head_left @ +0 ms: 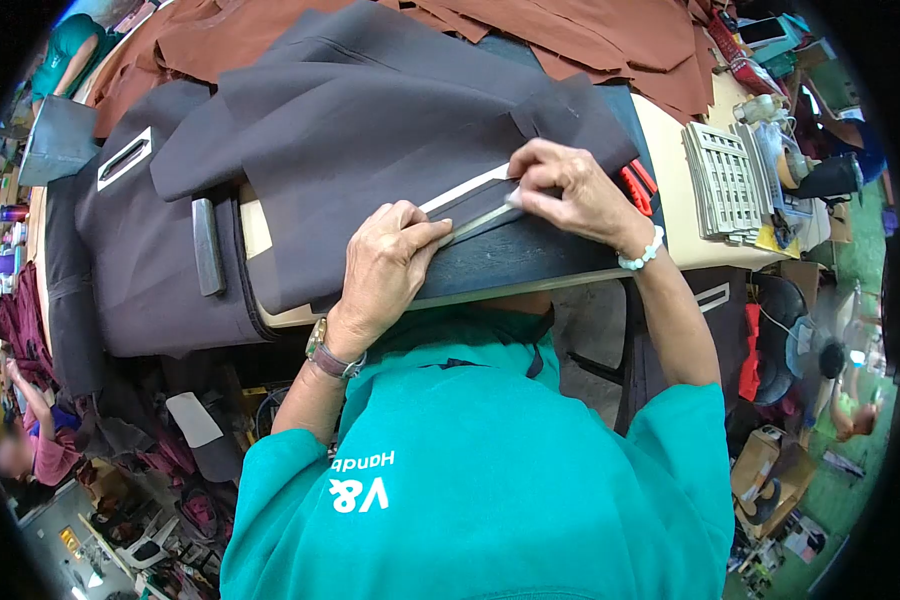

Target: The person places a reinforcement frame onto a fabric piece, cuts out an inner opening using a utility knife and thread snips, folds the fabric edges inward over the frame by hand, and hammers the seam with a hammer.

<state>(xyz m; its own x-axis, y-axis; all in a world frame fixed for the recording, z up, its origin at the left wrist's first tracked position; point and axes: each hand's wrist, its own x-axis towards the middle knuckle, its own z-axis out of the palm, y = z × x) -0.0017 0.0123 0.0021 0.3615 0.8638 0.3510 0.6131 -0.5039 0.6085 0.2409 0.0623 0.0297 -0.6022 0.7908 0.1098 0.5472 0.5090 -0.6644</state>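
Note:
A large dark grey sheet of leather-like material [370,130] lies over the work table, with a long slot edged by a pale band [465,192] near its front edge. My left hand [385,260], closed with its fingertips pressed together, rests on the sheet at the slot's left end. A narrow pale strip [482,221] runs from those fingertips to my right hand [575,192]. The right thumb and fingers pinch the strip's far end. Whether the strip is loose or joined to the sheet I cannot tell. Under the sheet's front edge shows a dark board [510,262].
A metal bar [207,246] lies on dark pieces at left, near a pale rectangular frame [125,159]. Brown sheets [610,40] cover the back. At right are a red-orange tool [637,187] and stacked pale slotted pieces [727,180]. Other people are at the view's edges.

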